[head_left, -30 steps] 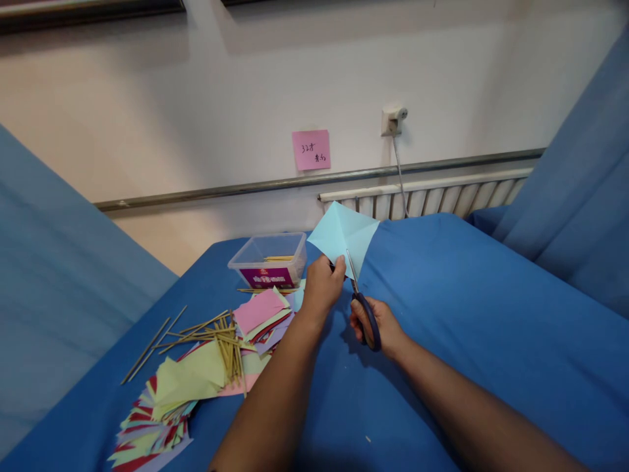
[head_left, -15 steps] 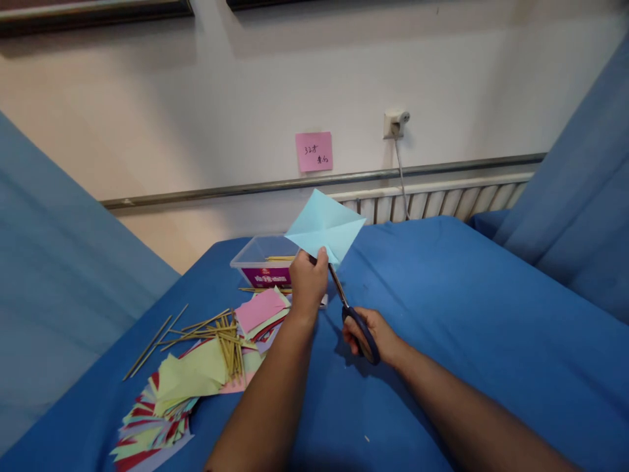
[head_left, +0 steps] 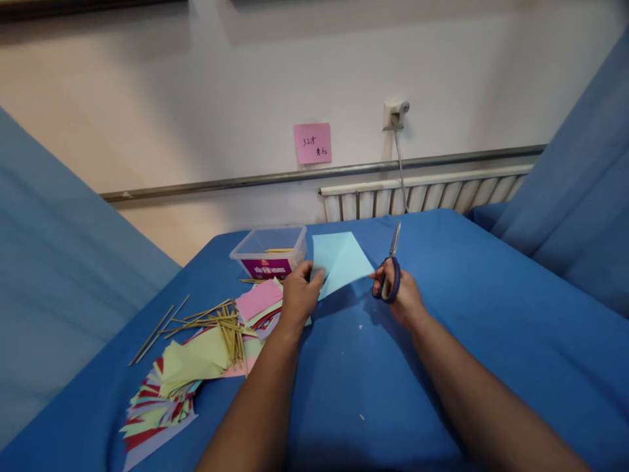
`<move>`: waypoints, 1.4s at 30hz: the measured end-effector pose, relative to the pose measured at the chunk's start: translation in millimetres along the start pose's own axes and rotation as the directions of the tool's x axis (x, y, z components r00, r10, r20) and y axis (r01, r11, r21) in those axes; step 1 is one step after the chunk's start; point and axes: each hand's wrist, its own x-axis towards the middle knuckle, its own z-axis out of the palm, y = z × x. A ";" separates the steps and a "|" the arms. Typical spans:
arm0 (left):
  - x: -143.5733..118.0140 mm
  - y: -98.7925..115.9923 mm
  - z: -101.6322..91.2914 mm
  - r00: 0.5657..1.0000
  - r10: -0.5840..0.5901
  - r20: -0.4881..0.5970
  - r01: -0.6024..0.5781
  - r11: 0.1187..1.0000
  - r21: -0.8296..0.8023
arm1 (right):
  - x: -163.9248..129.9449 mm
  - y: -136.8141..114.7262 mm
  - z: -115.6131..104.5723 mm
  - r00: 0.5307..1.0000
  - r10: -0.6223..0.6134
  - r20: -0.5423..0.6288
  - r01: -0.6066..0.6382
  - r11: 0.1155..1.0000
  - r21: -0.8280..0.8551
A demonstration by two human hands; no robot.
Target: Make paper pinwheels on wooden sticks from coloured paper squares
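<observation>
Blue paper (head_left: 341, 257), mid-frame: likely light, easily creased; best held by edges. Left hand (head_left: 299, 298) pinches it; right hand (head_left: 405, 298) grips scissors (head_left: 394, 244).

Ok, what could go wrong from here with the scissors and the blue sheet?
The right hand holds the scissors with its fingers right by a corner of the light-blue sheet, so a slip might nick or crease it. The left forearm passes close to the loose papers and could scatter them.
</observation>
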 end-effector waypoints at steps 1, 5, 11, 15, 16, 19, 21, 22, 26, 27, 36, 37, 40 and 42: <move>-1.6 -0.5 -0.3 0.999 0.006 0.033 -0.008 0.999 0.043 | 0.6 -0.2 -0.7 1.000 0.020 0.001 -0.020 1.000 0.005; -5.6 -1.1 -2.7 0.993 0.037 0.111 -0.045 0.996 0.070 | 0.2 4.1 -2.4 0.997 0.071 0.007 -0.071 0.997 -0.044; -9.6 -1.4 -0.1 0.991 -0.057 0.123 0.078 0.982 -0.174 | -3.6 15.0 -2.8 0.991 0.097 0.090 -0.089 0.992 -0.089; -12.9 0.6 5.4 0.965 -0.214 0.149 0.260 0.827 -0.498 | -10.1 17.8 2.2 0.992 0.049 0.112 -0.036 0.992 -0.121; -13.8 1.2 6.4 0.954 -0.244 0.172 0.298 0.768 -0.566 | -11.6 18.3 3.4 0.992 0.032 0.118 -0.017 0.991 -0.130; -15.8 3.0 7.5 0.926 -0.307 0.221 0.372 0.633 -0.679 | -14.8 20.8 5.7 0.991 -0.006 0.134 0.026 0.988 -0.154; -16.5 4.0 6.9 0.911 -0.331 0.248 0.404 0.585 -0.704 | -16.0 22.6 6.1 0.990 -0.019 0.143 0.045 0.983 -0.180; -16.6 4.4 6.3 0.905 -0.338 0.260 0.416 0.565 -0.713 | -16.4 23.4 6.2 0.989 -0.024 0.149 0.053 0.979 -0.196; -16.3 5.3 3.6 0.896 -0.339 0.288 0.433 0.522 -0.734 | -17.8 23.7 7.1 0.984 -0.024 0.177 0.071 0.962 -0.262; -16.2 5.2 3.0 0.896 -0.338 0.289 0.434 0.520 -0.736 | -17.9 23.3 7.5 0.983 -0.023 0.180 0.073 0.958 -0.276; -17.3 7.0 3.9 0.900 -0.304 0.313 0.428 0.477 -0.768 | -21.1 24.9 10.8 0.986 -0.072 0.153 0.106 0.968 -0.229; -17.4 7.4 5.2 0.900 -0.311 0.305 0.422 0.450 -0.787 | -21.7 25.1 11.6 0.989 -0.071 0.133 0.098 0.973 -0.210; -19.7 6.2 12.7 0.904 -0.312 0.292 0.393 0.338 -0.855 | -21.9 25.1 14.3 0.997 -0.066 0.049 0.072 0.987 -0.146; -23.9 3.9 21.1 0.905 -0.280 0.322 0.399 0.289 -0.870 | -20.7 25.0 15.8 0.997 -0.079 -0.020 0.077 0.994 -0.079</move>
